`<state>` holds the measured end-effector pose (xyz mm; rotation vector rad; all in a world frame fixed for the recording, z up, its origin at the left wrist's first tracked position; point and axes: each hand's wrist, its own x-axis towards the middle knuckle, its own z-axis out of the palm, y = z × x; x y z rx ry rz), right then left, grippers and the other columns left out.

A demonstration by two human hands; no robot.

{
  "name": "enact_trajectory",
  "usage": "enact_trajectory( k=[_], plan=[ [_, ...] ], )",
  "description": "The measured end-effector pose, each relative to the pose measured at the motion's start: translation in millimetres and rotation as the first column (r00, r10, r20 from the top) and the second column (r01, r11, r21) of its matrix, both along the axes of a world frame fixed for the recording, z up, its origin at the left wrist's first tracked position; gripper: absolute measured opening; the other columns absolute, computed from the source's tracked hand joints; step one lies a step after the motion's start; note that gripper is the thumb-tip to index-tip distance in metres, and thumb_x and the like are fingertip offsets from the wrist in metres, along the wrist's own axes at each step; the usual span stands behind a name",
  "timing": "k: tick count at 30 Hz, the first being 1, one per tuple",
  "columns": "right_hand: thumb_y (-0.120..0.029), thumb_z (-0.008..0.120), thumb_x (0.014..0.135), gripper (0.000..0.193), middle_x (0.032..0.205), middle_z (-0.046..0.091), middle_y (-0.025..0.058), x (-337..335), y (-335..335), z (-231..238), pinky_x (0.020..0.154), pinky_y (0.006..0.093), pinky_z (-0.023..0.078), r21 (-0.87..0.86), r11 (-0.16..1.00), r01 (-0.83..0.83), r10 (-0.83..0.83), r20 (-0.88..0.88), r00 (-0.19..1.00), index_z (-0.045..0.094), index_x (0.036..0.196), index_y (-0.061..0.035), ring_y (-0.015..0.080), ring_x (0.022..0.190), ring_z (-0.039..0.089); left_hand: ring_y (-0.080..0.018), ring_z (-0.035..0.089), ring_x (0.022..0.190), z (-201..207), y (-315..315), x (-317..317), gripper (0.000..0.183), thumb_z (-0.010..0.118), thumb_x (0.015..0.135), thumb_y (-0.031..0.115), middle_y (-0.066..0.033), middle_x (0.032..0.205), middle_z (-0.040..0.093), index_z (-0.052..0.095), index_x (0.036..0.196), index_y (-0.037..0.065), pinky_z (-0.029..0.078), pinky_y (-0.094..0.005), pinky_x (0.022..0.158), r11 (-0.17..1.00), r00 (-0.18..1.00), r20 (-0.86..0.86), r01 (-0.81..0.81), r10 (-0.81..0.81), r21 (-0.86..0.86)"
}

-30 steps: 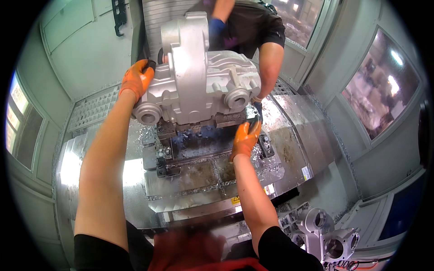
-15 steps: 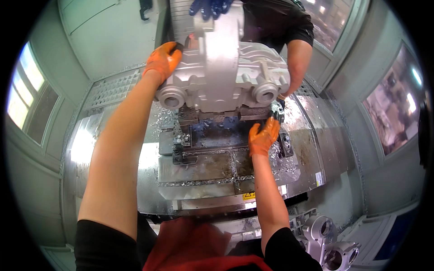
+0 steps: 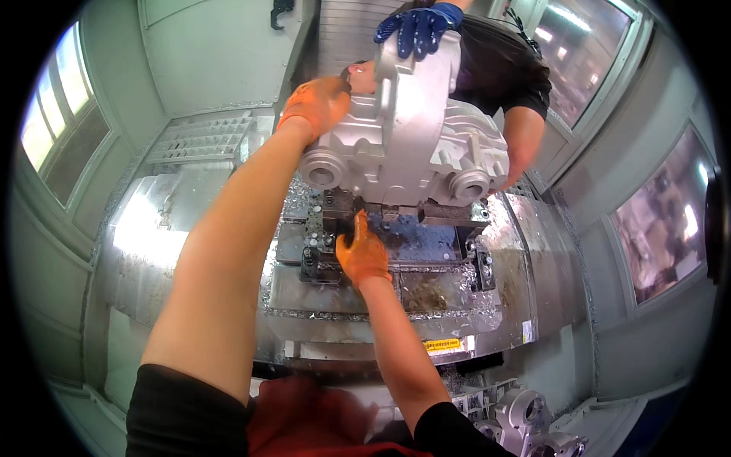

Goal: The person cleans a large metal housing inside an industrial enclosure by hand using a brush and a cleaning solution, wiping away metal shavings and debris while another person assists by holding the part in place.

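A large silver-grey cast metal housing (image 3: 417, 129) stands over a dark machining fixture (image 3: 415, 240), with two round bosses at its near corners. My left hand (image 3: 318, 105), in an orange glove, grips the housing's upper left end; its fingertips are partly hidden behind the edge. My right hand (image 3: 364, 250), also orange-gloved, is below the housing at the left part of the fixture. Its index finger stretches up to the dark block under the casting, thumb apart, and nothing shows in it. A co-worker's blue-gloved hand (image 3: 420, 30) rests on top of the housing.
The co-worker leans in behind the housing, a bare forearm (image 3: 522, 145) at its right side. Metal chips lie over the fixture and machine bed (image 3: 152, 244). Black clamps (image 3: 483, 263) stand at the fixture's sides. More silver castings (image 3: 525, 415) are at lower right.
My right hand has moved left from the fixture's right clamp to its left part. My left hand stays on the housing. The whole view has shifted, placing the housing further right and lower.
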<state>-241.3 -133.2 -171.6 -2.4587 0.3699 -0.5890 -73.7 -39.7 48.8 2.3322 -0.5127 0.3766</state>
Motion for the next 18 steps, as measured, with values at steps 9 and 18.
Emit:
enact_trajectory(
  k=[9, 18],
  plan=[
    [-0.027, 0.065, 0.091, 0.067, 0.121, 0.066, 0.0233, -2.6, 13.2, 23.9, 0.093, 0.0415, 0.052, 0.477, 0.879, -0.003, -0.026, 0.054, 0.998, 0.04, 0.149, -0.0012, 0.0333, 0.113, 0.065, -0.0352, 0.06, 0.12, -14.3, 5.3, 18.6, 0.048, 0.058, 0.087, 0.034, -0.0159, 0.128, 0.066, 0.065, 0.129, 0.012, 0.046, -0.0411, 0.103, 1.0, 0.991, 0.135, -0.017, 0.017, 0.004],
    [-0.016, 0.063, 0.098, 0.048, 0.102, 0.055, -0.0024, -45.5, 31.4, -17.4, 0.07, 0.0214, 0.04, 0.984, -0.107, -0.145, -0.294, 0.107, 0.95, 0.049, 0.138, 0.0056, 0.0056, 0.083, 0.046, -0.0342, 0.058, 0.123, -17.8, 0.6, 21.2, 0.05, 0.058, 0.087, 0.035, -0.0158, 0.129, 0.065, 0.065, 0.13, 0.01, 0.044, -0.0399, 0.106, 0.999, 0.988, 0.153, -0.023, 0.028, -0.033]
  ],
)
